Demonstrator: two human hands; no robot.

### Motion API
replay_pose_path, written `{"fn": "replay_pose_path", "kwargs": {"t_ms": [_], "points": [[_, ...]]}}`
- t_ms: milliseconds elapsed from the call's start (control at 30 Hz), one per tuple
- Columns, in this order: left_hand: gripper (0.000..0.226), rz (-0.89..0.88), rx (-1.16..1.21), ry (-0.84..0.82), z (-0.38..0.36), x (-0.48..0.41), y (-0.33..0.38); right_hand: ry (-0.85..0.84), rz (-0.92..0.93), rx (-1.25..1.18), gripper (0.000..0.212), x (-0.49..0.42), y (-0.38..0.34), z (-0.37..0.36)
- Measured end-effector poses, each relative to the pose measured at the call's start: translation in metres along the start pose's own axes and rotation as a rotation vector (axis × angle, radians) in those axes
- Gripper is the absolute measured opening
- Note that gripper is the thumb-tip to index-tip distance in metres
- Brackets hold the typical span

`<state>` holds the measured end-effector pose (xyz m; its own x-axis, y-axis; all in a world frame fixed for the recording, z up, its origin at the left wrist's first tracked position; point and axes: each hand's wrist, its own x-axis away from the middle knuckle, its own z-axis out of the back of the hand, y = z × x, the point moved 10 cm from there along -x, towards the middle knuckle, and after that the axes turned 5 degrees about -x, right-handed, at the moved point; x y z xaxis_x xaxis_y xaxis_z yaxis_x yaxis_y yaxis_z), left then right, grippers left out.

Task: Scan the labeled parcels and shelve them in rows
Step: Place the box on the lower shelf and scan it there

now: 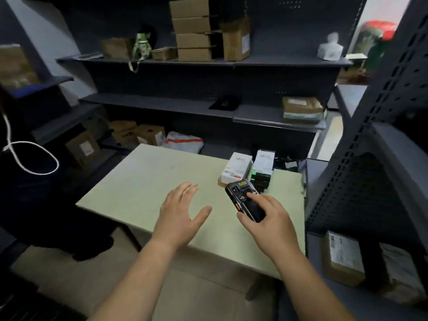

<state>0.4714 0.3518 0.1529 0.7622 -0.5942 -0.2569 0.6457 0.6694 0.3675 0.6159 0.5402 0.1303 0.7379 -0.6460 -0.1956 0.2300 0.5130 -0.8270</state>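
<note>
My right hand [269,224] grips a black handheld scanner [243,198] over the right part of the pale table [143,181], its head pointing toward the parcels. Just beyond it lie a white labeled box [236,167] and a second white box [264,160] stacked on dark boxes [261,179], where a green light spot shows. My left hand [181,213] hovers open above the table's middle, fingers spread, holding nothing.
Dark shelving [208,105] stands behind the table with cardboard boxes [192,28] on the top shelf and a taped parcel [302,110] on the middle one. More boxes [139,134] and a white bag [184,141] sit low. A parcel [342,258] rests on the right rack.
</note>
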Motion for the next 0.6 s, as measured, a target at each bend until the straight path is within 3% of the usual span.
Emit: {"fn": "replay_pose_path", "kwargs": {"t_ms": [200,467,600], "points": [[0.084,-0.08,0.067,-0.112,-0.047,-0.077,-0.001,0.085,-0.115,0.043,0.063,-0.05,0.02,0.0],[0.088,-0.142,0.106,-0.289,-0.129,-0.172,-0.01,0.202,-0.288,0.172,0.049,-0.109,0.063,0.009],[0.072,-0.181,0.092,-0.363,-0.168,-0.218,-0.008,0.237,-0.353,0.185,0.049,-0.135,0.081,0.008]]}}
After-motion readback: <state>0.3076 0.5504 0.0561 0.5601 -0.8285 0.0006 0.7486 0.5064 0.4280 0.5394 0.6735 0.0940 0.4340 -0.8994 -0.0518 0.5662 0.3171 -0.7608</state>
